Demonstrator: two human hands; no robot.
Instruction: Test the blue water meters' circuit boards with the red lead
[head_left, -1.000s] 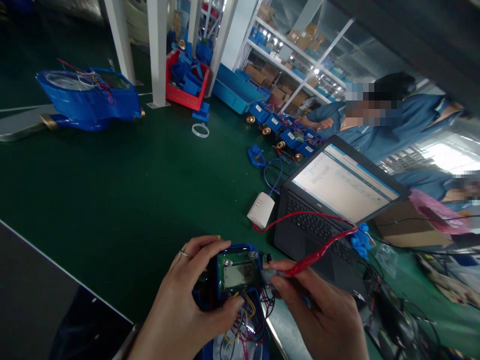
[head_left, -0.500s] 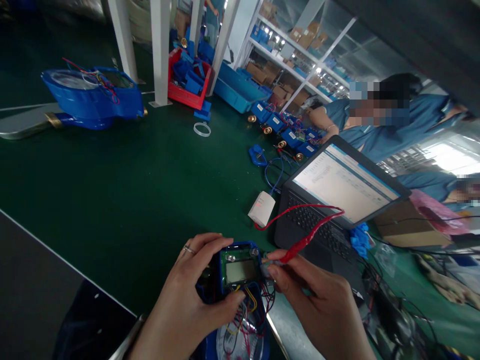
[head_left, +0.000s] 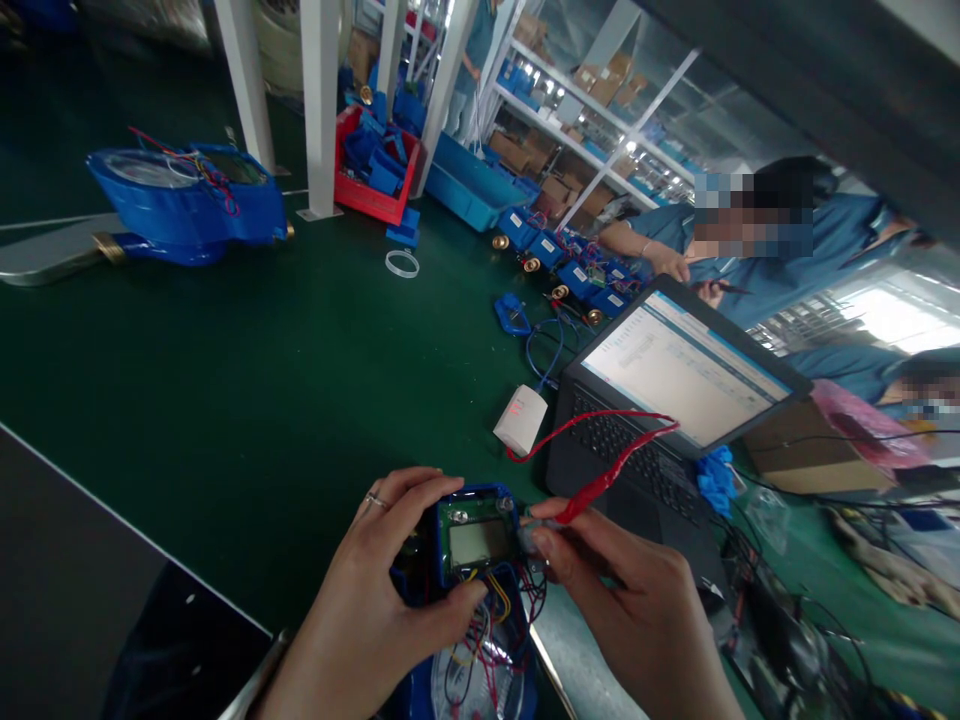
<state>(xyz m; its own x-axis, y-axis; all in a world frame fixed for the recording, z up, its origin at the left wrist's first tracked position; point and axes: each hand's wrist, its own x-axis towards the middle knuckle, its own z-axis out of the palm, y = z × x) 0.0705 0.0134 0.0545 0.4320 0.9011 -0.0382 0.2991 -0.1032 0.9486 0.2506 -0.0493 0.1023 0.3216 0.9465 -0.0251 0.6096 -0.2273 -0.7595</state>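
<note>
The meter housing [head_left: 480, 600] at 6 o'clock looks like shiny blue plastic. Its circuit board [head_left: 480, 530] is matt green, with a dull grey screen [head_left: 472, 543]. The clip lead [head_left: 600, 480] at 4 o'clock wears smooth red rubber. The bench mat [head_left: 247, 370] is dark green and matt, a bit rough. The white box [head_left: 520, 419] is smooth plastic. The laptop [head_left: 637, 460] at 3 o'clock is matt black plastic with a glowing glossy screen. Brass fittings [head_left: 531, 264] at 1 o'clock shine like metal.
</note>
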